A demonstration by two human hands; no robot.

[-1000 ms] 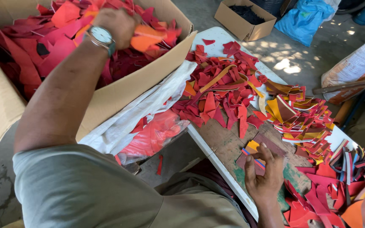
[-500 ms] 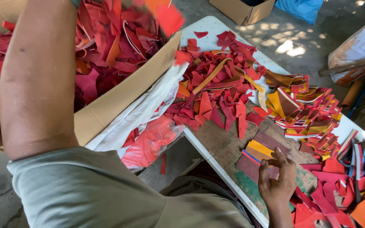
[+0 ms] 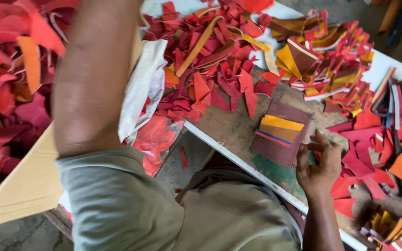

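My right hand [image 3: 319,162] rests on the worn wooden tabletop [image 3: 229,125], holding nothing, its loosely curled fingertips at the right edge of a small flat stack of brown, yellow and orange pieces [image 3: 280,135]. My left arm [image 3: 94,79] reaches up over the cardboard box [image 3: 24,190]; the left hand is beyond the top of the frame. The box holds many red and orange scraps [image 3: 10,83].
A heap of red scraps [image 3: 210,69] covers the table's far side. Yellow, brown and red strips [image 3: 322,60] lie behind the stack, and more red and orange offcuts [image 3: 378,153] lie right of my hand. A white and clear plastic bag [image 3: 147,107] hangs between box and table.
My view has dropped closer to the table. My left arm has lifted from the box's scraps and the hand has left the frame. The right hand stays beside the stack.
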